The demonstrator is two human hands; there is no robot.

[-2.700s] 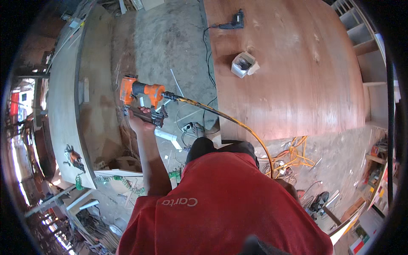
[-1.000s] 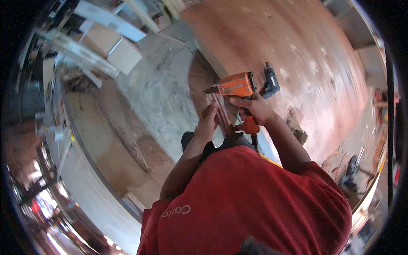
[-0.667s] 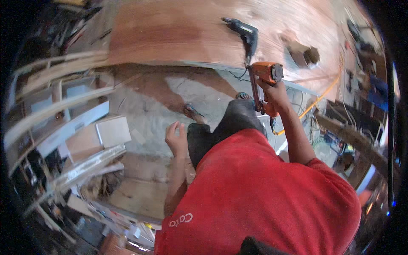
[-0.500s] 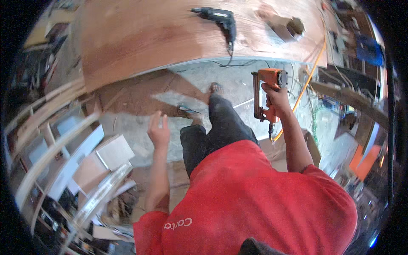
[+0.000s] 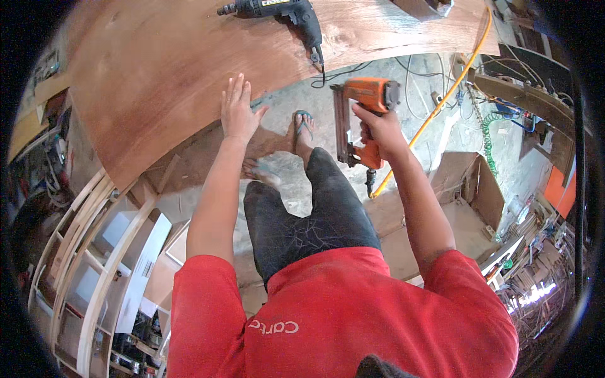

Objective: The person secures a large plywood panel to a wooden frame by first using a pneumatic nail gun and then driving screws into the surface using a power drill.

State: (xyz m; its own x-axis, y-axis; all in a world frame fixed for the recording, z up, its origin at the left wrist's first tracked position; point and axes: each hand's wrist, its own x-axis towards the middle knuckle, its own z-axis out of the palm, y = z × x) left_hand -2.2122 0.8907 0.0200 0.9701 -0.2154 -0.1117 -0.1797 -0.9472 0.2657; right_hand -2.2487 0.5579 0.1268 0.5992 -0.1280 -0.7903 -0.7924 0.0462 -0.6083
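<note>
My right hand (image 5: 382, 133) is wrapped round the handle of an orange and black pneumatic nail gun (image 5: 367, 94), held upright over the floor short of the table. A yellow air hose (image 5: 435, 113) leads up to the fitting at the base of its handle. My left hand (image 5: 239, 112) is open, fingers stretched out, at the near edge of a wooden panel (image 5: 151, 82); whether it touches the panel I cannot tell. On the panel lies a black power drill (image 5: 296, 17), its cord dropping over the edge.
Slatted wooden frames (image 5: 94, 264) stand at the left. A large open cardboard box (image 5: 466, 189) is at the right. Loose cables (image 5: 416, 72) and a green coiled hose (image 5: 488, 138) lie on the concrete floor. A brown object (image 5: 423, 7) is at the panel's far edge.
My left hand has reached forward to the panel's edge. The nail gun has moved left and slightly forward in my right hand. The view has shifted, and my feet have stepped.
</note>
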